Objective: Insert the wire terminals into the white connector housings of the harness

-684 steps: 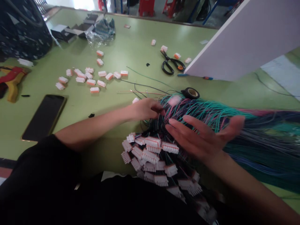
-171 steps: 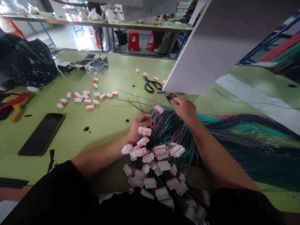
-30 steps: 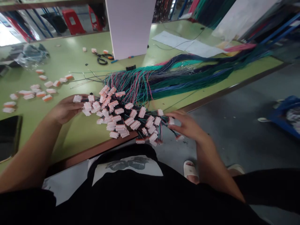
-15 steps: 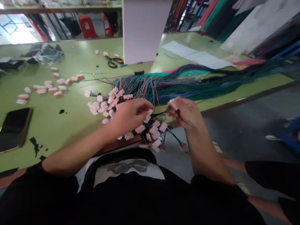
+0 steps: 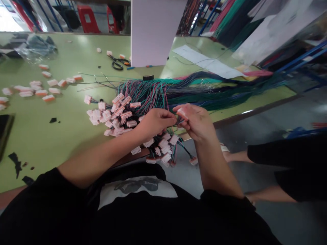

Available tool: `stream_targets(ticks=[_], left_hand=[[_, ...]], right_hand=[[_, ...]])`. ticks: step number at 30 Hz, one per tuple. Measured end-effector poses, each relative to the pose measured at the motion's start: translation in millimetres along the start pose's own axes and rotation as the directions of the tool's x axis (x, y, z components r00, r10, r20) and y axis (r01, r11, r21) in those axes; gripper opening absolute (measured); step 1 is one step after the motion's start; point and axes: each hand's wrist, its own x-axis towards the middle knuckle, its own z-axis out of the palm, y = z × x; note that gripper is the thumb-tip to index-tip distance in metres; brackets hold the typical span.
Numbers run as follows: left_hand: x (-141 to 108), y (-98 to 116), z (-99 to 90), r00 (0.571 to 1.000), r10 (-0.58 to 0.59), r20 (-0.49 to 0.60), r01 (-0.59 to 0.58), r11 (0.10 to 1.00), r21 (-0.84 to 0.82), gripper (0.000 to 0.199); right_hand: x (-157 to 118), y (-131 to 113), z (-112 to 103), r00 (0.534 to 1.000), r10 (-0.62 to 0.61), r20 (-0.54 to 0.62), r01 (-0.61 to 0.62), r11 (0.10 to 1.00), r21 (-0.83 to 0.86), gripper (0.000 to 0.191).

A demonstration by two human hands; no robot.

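Between thumb and fingers my right hand pinches a white-and-orange wire connector. My left hand is closed in a pinch beside it, its fingertips at the thin dark wires coming out of that connector. Left of and below my hands lies a heap of wired white connectors, some with orange faces. More of them hang at the table's front edge. Behind my hands a long bundle of green, pink and dark wires stretches off to the right.
Loose connectors are scattered on the green table. Scissors and a black tape roll lie near a white panel. A phone sits at the left edge. Another person's legs show at the right.
My left hand has moved right, up to the connector in my right hand, and its fingers have closed at the wires. The view has shifted, so the phone is now partly cut off.
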Motion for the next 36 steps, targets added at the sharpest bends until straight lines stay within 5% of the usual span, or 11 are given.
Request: stream_targets(ticks=[10,15,18,21,24,27,32,36], left_hand=[[1,4,-4.3,0.998,-0.045,0.045,0.045,0.999,-0.001,0.016],[2,-2,-2.9,0.986,0.106,0.130,-0.122,0.985,0.120,0.007],[4,-7,-0.7,0.972,0.209,0.102,-0.231,0.919,0.320,0.003],[6,-12,1.4,0.950,0.301,0.082,-0.306,0.855,0.419,0.004],[6,-15,2.7,0.947,0.307,0.094,-0.314,0.826,0.467,0.011],[6,-18,3.9,0.942,0.325,0.081,-0.323,0.816,0.479,0.018],[10,-21,7.9,0.943,0.334,-0.001,-0.312,0.881,0.357,0.021],[10,-19,10.8,0.969,0.248,-0.013,-0.236,0.934,0.269,0.020]], right_hand=[[3,3,-1,0.998,-0.050,0.037,0.053,0.994,-0.097,0.050],[2,0,-9,0.977,-0.182,0.109,0.205,0.943,-0.261,0.051],[-7,-5,-35,0.973,-0.206,0.101,0.228,0.917,-0.328,0.050],[-31,7,-75,0.992,-0.129,-0.014,0.103,0.848,-0.520,0.041],[-67,39,-107,0.988,0.142,-0.055,-0.144,0.751,-0.644,0.038],[-97,72,-117,0.928,0.372,-0.002,-0.333,0.830,-0.448,0.046],[-105,70,-109,0.969,0.216,-0.123,-0.212,0.976,0.045,0.035],[-88,40,-103,0.986,0.146,-0.077,-0.138,0.986,0.092,0.032]])
